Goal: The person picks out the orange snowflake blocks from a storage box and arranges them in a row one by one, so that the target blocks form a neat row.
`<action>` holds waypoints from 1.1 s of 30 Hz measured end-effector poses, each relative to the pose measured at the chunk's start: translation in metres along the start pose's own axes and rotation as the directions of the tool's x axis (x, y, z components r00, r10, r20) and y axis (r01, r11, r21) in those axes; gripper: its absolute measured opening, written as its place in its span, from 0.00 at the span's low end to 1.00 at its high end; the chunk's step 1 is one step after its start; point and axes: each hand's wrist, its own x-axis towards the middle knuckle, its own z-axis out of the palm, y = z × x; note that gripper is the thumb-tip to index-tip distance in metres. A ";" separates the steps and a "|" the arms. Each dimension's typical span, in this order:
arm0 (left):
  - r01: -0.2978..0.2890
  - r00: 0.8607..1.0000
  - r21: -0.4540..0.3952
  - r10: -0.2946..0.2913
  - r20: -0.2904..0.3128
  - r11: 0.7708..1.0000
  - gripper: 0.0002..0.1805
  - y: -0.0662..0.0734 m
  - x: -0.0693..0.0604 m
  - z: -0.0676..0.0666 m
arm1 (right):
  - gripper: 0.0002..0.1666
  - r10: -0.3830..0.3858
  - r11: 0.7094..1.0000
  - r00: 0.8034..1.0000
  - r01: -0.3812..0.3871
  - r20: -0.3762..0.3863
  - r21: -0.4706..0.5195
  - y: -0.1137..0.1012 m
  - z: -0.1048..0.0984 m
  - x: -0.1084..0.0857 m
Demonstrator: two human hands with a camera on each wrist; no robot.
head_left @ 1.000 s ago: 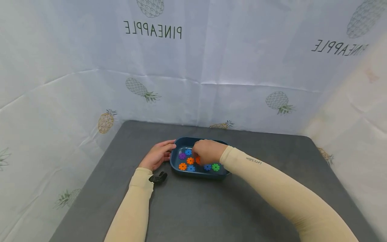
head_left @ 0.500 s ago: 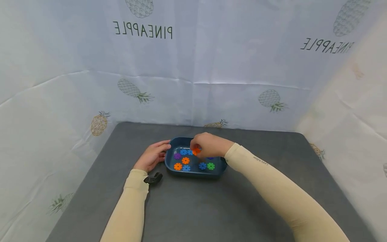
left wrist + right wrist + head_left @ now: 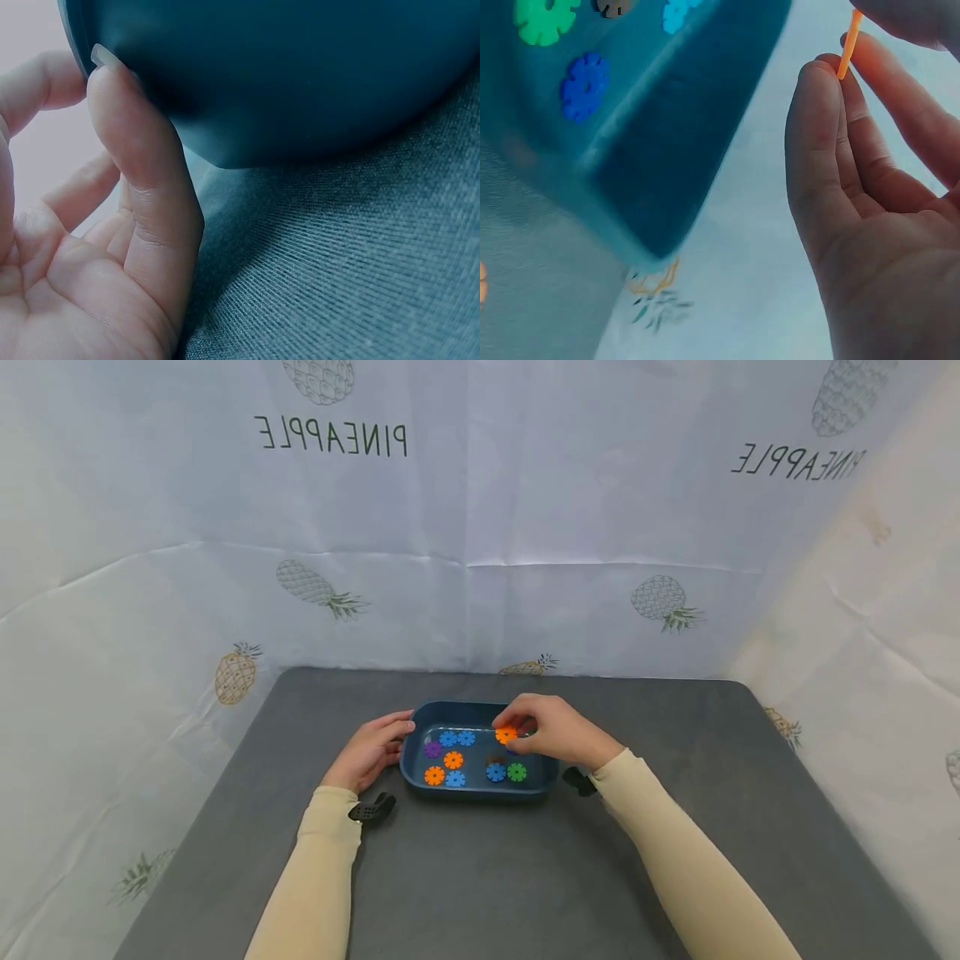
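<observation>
My right hand [image 3: 558, 728] pinches an orange notched disc [image 3: 506, 734] between thumb and fingers, above the right half of a dark blue tray [image 3: 476, 794]. The right wrist view shows that disc [image 3: 849, 46] edge-on at the fingertips of the hand [image 3: 885, 180]. At the tray's left end, my left hand [image 3: 367, 753] holds the rim. Seen from the left wrist, the thumb of this hand [image 3: 112, 225] presses the tray wall [image 3: 300, 82]. Inside lie blue discs [image 3: 496, 772], orange discs [image 3: 453, 760], a purple disc [image 3: 432, 749], a green disc [image 3: 517, 772] and a brown one [image 3: 496, 760].
The tray stands on a dark grey table [image 3: 465, 877]. A white curtain [image 3: 450, 610] printed with pineapples hangs behind the table and along both sides. Black straps [image 3: 372, 809] show at both wrists.
From low in the tray, my right hand has lifted the orange disc and carried it rightward, uncovering the brown disc and another blue one. My left hand stays at the rim while the head view shifts.
</observation>
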 end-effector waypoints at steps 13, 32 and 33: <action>-0.021 0.999 0.031 0.019 0.045 0.999 0.39 -0.002 -0.002 0.000 | 0.20 0.181 0.982 0.956 -0.161 -0.230 0.101 0.062 -0.018 -0.060; 0.012 1.000 0.036 -0.013 0.018 0.999 0.39 0.000 -0.001 -0.002 | 0.21 0.393 0.917 0.863 -0.394 -0.316 0.064 0.136 -0.026 -0.113; 0.013 1.000 0.036 -0.014 0.018 0.999 0.39 0.000 -0.001 -0.002 | 0.20 0.400 0.913 0.860 -0.402 -0.318 0.063 0.137 -0.026 -0.114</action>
